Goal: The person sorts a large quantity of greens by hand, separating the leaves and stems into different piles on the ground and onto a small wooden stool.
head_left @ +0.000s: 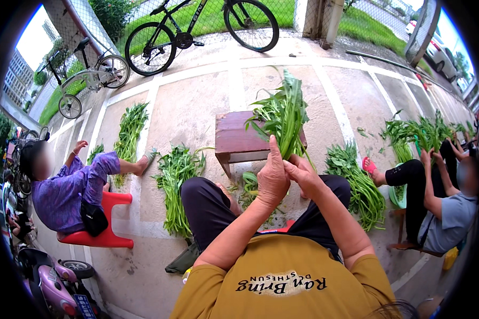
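Observation:
A bunch of long green leafy stalks (286, 114) stands upright in front of me, above my knees. My left hand (272, 178) wraps the lower stems of the bunch, thumb up. Close beside it, my right hand (303, 174) grips the same stems from the right. Behind the bunch stands a small dark-red wooden stool (234, 139). More cut greens lie in a pile (176, 181) on the paving to my left and another pile (363, 189) to my right.
A person in purple sits on a red plastic stool (109, 234) at left, with greens (127, 133) laid beyond. A person in grey at right handles greens (418, 133). Bicycles (197, 29) lean at the fence. A scooter (58, 282) stands lower left.

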Tool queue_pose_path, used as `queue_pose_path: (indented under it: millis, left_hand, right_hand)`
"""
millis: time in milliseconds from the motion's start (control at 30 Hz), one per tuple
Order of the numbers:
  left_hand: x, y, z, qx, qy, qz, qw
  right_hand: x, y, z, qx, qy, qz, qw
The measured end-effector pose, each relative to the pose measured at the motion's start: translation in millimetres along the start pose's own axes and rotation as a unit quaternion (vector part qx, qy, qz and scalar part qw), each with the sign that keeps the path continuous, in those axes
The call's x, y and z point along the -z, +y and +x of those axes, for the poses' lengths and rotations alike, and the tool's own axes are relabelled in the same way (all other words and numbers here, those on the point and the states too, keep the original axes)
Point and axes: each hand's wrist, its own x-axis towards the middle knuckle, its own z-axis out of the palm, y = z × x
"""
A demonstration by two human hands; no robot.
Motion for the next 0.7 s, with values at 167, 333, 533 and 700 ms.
queue_pose_path:
  millis: [167,333,533,700]
  left_hand:
    - [-3.0,3.9,-0.7,-0.112,0.011,0.021,0.993]
    - [22.3,21.6,23.4,-0.01,-0.203,0.029,0.979]
    - [37.8,-4.3,54.1,-0.109,-0.272,-0.007,0.956]
    - [48.9,11.0,61.5,-0.125,-0.267,0.099,0.951]
  right_hand:
    - [-8.6,-4.0,2.6,0.002,0.073,0.129,0.989]
    - [5.6,4.8,9.1,0.032,0.084,0.151,0.984]
    - [-3.6,5.6,10.9,0.066,0.085,0.144,0.984]
    - [-4.6,1.0,9.4,0.053,0.101,0.184,0.976]
